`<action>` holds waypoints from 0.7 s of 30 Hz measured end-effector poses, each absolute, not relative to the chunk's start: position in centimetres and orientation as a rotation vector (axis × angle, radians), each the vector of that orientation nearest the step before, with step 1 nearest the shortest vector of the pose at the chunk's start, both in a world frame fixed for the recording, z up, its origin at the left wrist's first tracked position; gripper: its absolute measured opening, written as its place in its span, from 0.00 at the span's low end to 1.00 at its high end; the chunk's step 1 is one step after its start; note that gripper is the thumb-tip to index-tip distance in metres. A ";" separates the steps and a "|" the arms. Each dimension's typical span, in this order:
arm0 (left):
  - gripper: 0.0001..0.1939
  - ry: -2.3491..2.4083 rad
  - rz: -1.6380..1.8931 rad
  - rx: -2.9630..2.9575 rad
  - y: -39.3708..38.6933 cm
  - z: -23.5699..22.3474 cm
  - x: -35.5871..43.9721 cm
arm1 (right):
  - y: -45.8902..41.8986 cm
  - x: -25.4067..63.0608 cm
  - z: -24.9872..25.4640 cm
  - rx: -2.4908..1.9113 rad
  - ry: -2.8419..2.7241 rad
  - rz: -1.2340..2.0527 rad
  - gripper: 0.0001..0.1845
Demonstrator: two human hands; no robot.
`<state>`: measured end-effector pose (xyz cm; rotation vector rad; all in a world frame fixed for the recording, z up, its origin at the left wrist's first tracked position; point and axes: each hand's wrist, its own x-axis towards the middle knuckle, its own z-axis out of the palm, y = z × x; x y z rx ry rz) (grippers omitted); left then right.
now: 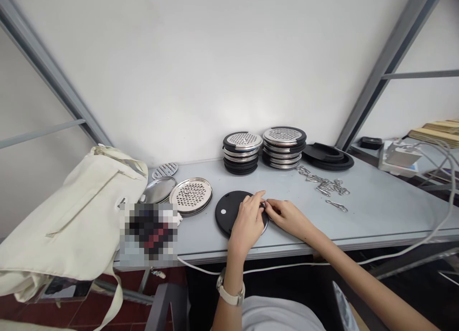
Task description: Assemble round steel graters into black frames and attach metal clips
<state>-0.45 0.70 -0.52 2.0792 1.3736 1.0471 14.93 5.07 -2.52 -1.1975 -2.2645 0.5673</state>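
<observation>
A round black disc [226, 215] with a small white spot lies on the table near the front edge, and a thin silvery rim shows at its right side. My left hand [248, 218] rests over the disc's right half, fingers bent and gripping by its right edge. From the right, my right hand [287, 217] meets it there, thumb and fingertips pinched at the rim; whatever they hold is too small and hidden to name. Left of the disc sits a metal grater plate [191, 195]. Several metal snap hooks [324, 185] lie loose to the right, with a single snap hook [336, 206] closer.
Two stacks of round graters with black rims, a left stack [242, 153] and a right stack [284, 148], stand by the wall. Black rings [328, 156] lie beside them. A cream bag [71, 216] occupies the left end. A white cable [304, 264] runs along the front edge.
</observation>
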 end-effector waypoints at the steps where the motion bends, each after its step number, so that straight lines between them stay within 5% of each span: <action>1: 0.24 1.379 1.038 2.095 0.7 -0.5 -0.4 | 5.1 14.9 -2.5 -1.200 -2.261 0.571 0.17; 21: 0.25 1.391 1.013 2.131 0.6 -0.3 -0.3 | 5.0 14.8 -2.9 -1.256 -2.148 0.593 0.13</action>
